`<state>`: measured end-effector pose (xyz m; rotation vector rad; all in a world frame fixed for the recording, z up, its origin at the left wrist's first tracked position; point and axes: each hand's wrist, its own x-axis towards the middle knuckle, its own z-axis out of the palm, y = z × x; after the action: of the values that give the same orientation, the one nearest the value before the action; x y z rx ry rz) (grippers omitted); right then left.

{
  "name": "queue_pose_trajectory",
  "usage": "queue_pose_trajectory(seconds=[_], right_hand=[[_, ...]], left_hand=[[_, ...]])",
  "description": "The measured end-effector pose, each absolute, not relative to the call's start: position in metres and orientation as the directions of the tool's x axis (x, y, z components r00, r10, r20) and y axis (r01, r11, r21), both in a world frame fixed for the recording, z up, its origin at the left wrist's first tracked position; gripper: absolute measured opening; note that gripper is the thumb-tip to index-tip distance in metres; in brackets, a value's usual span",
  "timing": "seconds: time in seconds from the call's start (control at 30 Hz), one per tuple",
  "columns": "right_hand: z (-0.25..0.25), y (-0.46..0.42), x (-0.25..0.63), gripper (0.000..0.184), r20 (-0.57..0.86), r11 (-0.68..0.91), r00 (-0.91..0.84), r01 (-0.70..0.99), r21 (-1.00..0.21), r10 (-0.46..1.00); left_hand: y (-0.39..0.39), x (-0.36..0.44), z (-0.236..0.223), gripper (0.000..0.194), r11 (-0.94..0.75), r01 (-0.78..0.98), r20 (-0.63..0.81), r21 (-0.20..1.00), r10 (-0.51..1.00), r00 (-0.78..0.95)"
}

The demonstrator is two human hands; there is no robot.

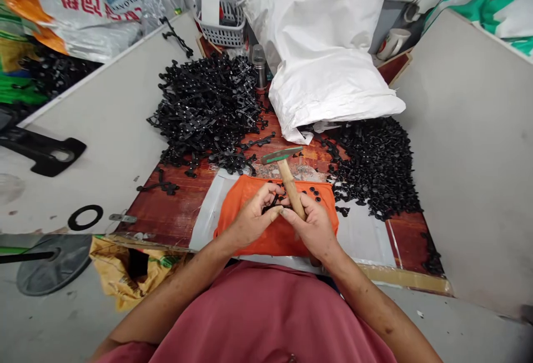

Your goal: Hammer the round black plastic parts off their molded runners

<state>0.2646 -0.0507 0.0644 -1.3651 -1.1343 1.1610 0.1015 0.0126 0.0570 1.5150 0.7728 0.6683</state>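
My right hand (314,224) is closed round the wooden handle of a hammer (287,177), whose green-and-metal head points away from me. My left hand (257,214) pinches a small black plastic part (272,203), partly hidden by the fingers. The two thumbs almost meet over an orange cloth (254,243). Several small round black pieces (315,192) lie on the cloth just beyond my right hand. A large heap of black plastic parts (204,107) is piled at the back left, and a heap of smaller black pieces (375,163) at the right.
A white sack (328,46) lies tipped over the back of the red-brown table (166,216). Grey panels (466,157) stand at both sides. A white basket (220,24) and a clear-topped jar (259,66) are at the back. A yellow bag (120,268) sits below the table's left edge.
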Motion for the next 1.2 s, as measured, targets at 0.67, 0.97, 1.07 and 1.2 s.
queue_pose_trajectory(seconds=[0.67, 0.97, 1.07, 1.2], right_hand=[[0.070, -0.063, 0.267, 0.036, -0.203, -0.200, 0.176, -0.036, -0.979, 0.963], [0.066, -0.067, 0.298, 0.034, -0.178, -0.216, 0.232, 0.152, -0.964, 0.956], [0.068, -0.065, 0.303, 0.035, -0.181, -0.229, 0.235, 0.197, -0.953, 0.955], [0.065, -0.071, 0.312, 0.036, -0.183, -0.249, 0.263, 0.244, -0.937, 0.947]], left_hand=[[0.022, 0.051, 0.067, 0.025, -0.573, 0.782, 0.217, 0.245, 0.819, 0.532], [0.067, 0.025, 0.090, 0.026, -0.578, 0.791, 0.116, 0.200, 0.816, 0.566], [0.074, 0.027, 0.097, 0.030, -0.530, 0.709, 0.075, 0.464, 0.822, 0.565], [0.083, 0.037, 0.083, 0.039, -0.537, 0.604, -0.016, 0.588, 0.740, 0.673]])
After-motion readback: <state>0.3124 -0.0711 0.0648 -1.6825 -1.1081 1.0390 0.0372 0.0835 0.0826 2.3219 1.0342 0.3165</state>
